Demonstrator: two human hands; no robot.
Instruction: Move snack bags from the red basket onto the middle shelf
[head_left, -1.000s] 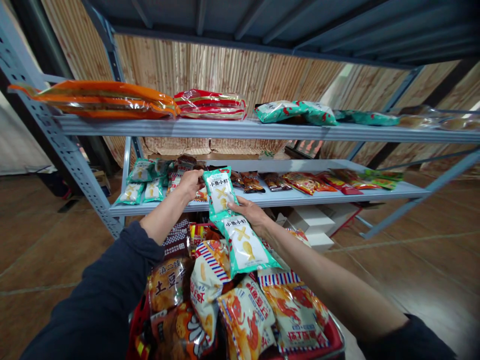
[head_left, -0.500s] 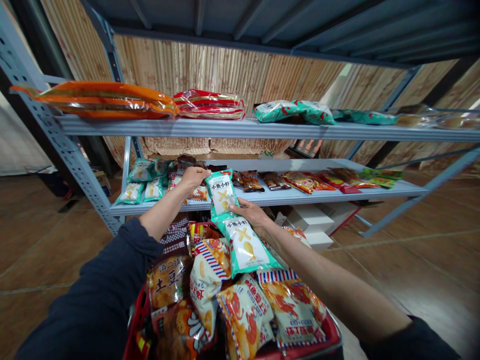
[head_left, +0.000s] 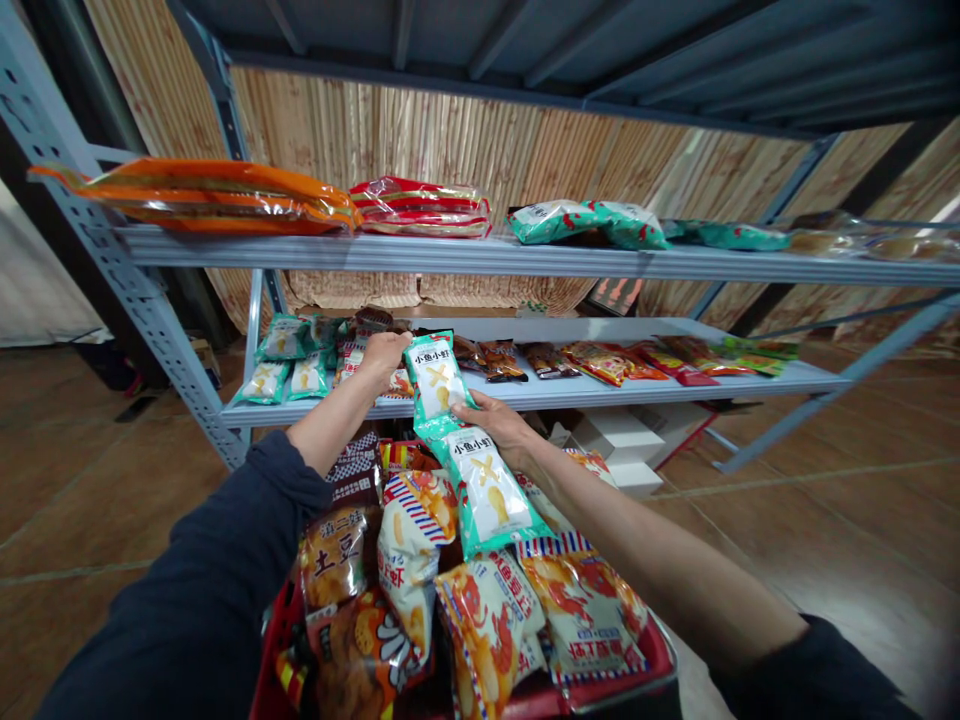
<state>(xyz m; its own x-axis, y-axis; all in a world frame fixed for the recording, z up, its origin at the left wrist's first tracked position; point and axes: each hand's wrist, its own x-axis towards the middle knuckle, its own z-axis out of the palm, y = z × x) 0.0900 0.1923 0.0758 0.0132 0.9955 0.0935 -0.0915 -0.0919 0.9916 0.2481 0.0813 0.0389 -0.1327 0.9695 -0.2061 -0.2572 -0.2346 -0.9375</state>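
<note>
Here, a grey metal shelf rack (head_left: pixel 480 258) fills the frame, with snack packets lying flat on its boards. Below, at bottom centre, a red basket (head_left: pixel 600 685) is heaped with bags. In the middle, a linked strip of teal snack bags (head_left: pixel 461 440) hangs over the heap. The left hand (head_left: pixel 382 355) pinches its top corner; the right hand (head_left: pixel 495 420) grips the seam between two bags. Likely risk: the strip could tear at that seam or slip back into the basket.
</note>
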